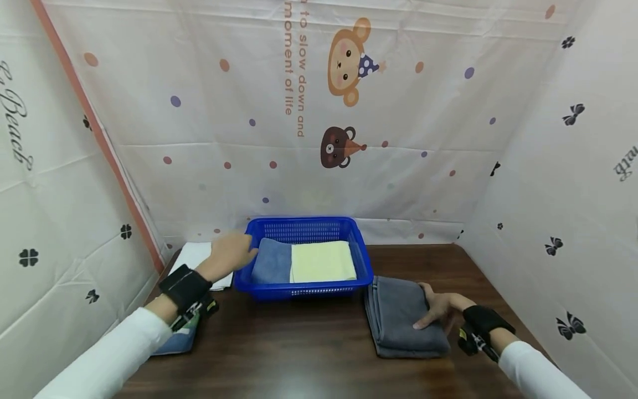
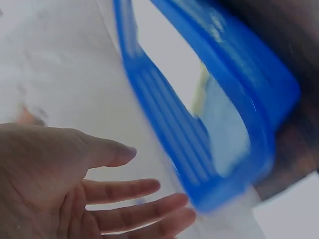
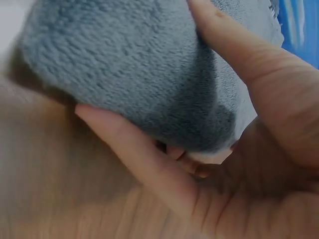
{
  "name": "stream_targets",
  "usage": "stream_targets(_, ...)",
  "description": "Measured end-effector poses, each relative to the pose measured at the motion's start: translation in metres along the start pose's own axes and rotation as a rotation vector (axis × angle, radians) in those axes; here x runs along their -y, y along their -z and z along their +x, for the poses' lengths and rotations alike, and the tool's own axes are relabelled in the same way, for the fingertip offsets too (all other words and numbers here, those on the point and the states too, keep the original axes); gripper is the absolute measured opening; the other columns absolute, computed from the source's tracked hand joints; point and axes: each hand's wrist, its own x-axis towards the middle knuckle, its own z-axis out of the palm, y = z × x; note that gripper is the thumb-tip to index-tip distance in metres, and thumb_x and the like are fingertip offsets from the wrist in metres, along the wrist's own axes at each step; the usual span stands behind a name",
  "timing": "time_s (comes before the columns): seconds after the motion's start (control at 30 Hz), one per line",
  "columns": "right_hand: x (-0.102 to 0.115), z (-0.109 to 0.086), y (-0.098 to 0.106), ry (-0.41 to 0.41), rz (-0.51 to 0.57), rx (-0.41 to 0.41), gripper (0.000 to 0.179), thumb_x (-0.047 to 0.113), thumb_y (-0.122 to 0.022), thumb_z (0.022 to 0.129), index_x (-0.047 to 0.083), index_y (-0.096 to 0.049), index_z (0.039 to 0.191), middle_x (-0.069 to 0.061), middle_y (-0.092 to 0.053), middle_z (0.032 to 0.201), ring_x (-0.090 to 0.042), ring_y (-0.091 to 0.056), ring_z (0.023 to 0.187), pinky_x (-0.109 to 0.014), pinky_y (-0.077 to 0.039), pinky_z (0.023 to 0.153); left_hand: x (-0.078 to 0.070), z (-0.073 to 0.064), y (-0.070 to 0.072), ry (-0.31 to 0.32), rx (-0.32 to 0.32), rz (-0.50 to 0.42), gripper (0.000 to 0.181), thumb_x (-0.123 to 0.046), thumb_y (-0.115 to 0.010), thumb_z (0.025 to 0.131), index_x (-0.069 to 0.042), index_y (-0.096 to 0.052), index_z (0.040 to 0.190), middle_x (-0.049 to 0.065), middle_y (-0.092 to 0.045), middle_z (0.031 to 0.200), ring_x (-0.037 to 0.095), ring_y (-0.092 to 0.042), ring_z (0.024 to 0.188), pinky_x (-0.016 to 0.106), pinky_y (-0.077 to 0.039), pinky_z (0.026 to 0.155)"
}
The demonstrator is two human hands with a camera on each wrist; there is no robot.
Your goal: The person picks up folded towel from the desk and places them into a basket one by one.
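Observation:
My left hand (image 1: 230, 256) is at the left end of a blue plastic basket (image 1: 366, 266), its fingers loosely extended and holding nothing in the left wrist view. Inside the basket lie a folded blue towel (image 1: 271, 260) and a folded pale yellow towel (image 1: 323, 261), side by side. To the right of the basket, a folded grey towel (image 1: 404, 316) lies in a thick pile on the table. My right hand (image 1: 441, 307) grips its right edge, thumb on top. Close up, the towel (image 3: 119, 59) is fuzzy, held between thumb and fingers; some fingertips are hidden beneath it.
White folded cloth (image 1: 191, 256) lies left of the basket, partly behind my left hand. A blue and green folded cloth (image 1: 176, 341) sits under my left forearm. The dark wooden table (image 1: 284, 343) is bordered by printed white curtains (image 1: 199, 122) at the back and sides.

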Motion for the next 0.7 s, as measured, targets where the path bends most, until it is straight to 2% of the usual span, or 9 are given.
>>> stream_targets(0.07, -0.016, 0.014, -0.002, 0.014, 0.001, 0.038, 0.138, 0.033, -0.089, 0.079, 0.008, 0.022, 0.157, -0.050, 0.019, 0.150, -0.070, -0.041, 0.128, -0.055, -0.061, 0.076, -0.013, -0.016, 0.003, -0.055, -0.027, 0.014, 0.032, -0.031, -0.062, 0.100, -0.010, -0.059, 0.076, 0.001, -0.050, 0.064, 0.017, -0.050, 0.058, 0.033, -0.041, 0.048)
stream_targets(0.17, -0.053, 0.056, -0.002, 0.055, 0.003, 0.077, 0.141, 0.037, -0.091, 0.076, 0.015, 0.021, 0.158, -0.047, 0.020, 0.153, -0.067, -0.036, 0.133, -0.054, -0.061, 0.073, -0.026, -0.035, 0.000, -0.116, -0.017, -0.017, 0.024, -0.029, -0.065, 0.099, -0.007, -0.069, 0.090, 0.001, -0.058, 0.067, 0.016, -0.052, 0.057, 0.033, -0.046, 0.048)
stream_targets(0.23, -0.073, 0.084, -0.004, 0.078, -0.028, 0.052, 0.144, 0.043, -0.093, 0.071, 0.017, 0.016, 0.160, -0.043, 0.009, 0.159, -0.063, -0.033, 0.139, -0.056, -0.060, 0.077, -0.029, -0.042, -0.005, -0.148, -0.018, -0.038, 0.022, -0.028, -0.067, 0.098, -0.006, -0.072, 0.096, 0.001, -0.060, 0.068, 0.015, -0.052, 0.056, 0.033, -0.048, 0.048)
stream_targets(0.3, -0.084, 0.106, -0.009, 0.100, -0.091, 0.022, 0.148, 0.050, -0.095, 0.065, 0.016, 0.011, 0.162, -0.038, -0.003, 0.163, -0.058, -0.029, 0.144, -0.059, -0.055, 0.089, -0.028, -0.046, -0.013, -0.154, -0.017, -0.053, 0.021, -0.028, -0.069, 0.097, -0.007, -0.071, 0.095, 0.000, -0.059, 0.067, 0.015, -0.052, 0.056, 0.033, -0.049, 0.048)
stream_targets(0.33, -0.087, 0.115, -0.012, 0.096, -0.092, 0.023, 0.150, 0.052, -0.096, 0.062, 0.017, 0.010, 0.163, -0.035, -0.006, 0.164, -0.057, -0.030, 0.145, -0.062, -0.054, 0.089, -0.026, -0.048, -0.017, -0.152, -0.018, -0.058, 0.021, -0.028, -0.069, 0.097, -0.007, -0.071, 0.094, 0.000, -0.058, 0.067, 0.014, -0.051, 0.056, 0.032, -0.048, 0.048)
stream_targets(0.43, -0.083, 0.124, -0.027, 0.123, -0.172, 0.003, 0.152, 0.057, -0.096, 0.057, 0.015, 0.005, 0.163, -0.031, -0.021, 0.163, -0.050, -0.039, 0.143, -0.065, -0.048, 0.097, -0.020, -0.050, -0.028, -0.143, -0.005, -0.081, 0.019, -0.027, -0.071, 0.096, -0.010, -0.070, 0.089, -0.001, -0.059, 0.068, 0.014, -0.051, 0.057, 0.032, -0.047, 0.049)
stream_targets(0.53, -0.071, 0.123, -0.044, 0.171, -0.170, 0.013, 0.151, 0.058, -0.095, 0.059, 0.014, 0.004, 0.163, -0.029, -0.030, 0.160, -0.046, -0.044, 0.140, -0.066, -0.047, 0.100, -0.016, -0.053, -0.037, -0.140, -0.002, -0.120, 0.017, -0.025, -0.072, 0.095, -0.011, -0.068, 0.086, -0.001, -0.060, 0.070, 0.014, -0.052, 0.058, 0.033, -0.046, 0.049)
stream_targets(0.6, -0.060, 0.120, -0.055, 0.223, -0.178, 0.002, 0.147, 0.059, -0.093, 0.062, 0.010, 0.002, 0.163, -0.027, -0.035, 0.158, -0.044, -0.041, 0.143, -0.064, -0.039, 0.109, -0.016, -0.056, -0.041, -0.147, -0.013, -0.148, 0.016, -0.022, -0.073, 0.094, -0.012, -0.067, 0.084, -0.001, -0.060, 0.069, 0.014, -0.052, 0.058, 0.034, -0.045, 0.048)
stream_targets(0.7, -0.042, 0.117, -0.071, 0.278, -0.149, -0.005, 0.145, 0.060, -0.092, 0.064, 0.010, 0.001, 0.162, -0.026, -0.034, 0.158, -0.044, -0.039, 0.145, -0.065, -0.037, 0.109, -0.019, -0.062, -0.048, -0.168, -0.033, -0.192, 0.014, -0.021, -0.073, 0.094, -0.013, -0.066, 0.084, -0.004, -0.058, 0.067, 0.012, -0.050, 0.057, 0.032, -0.043, 0.047)
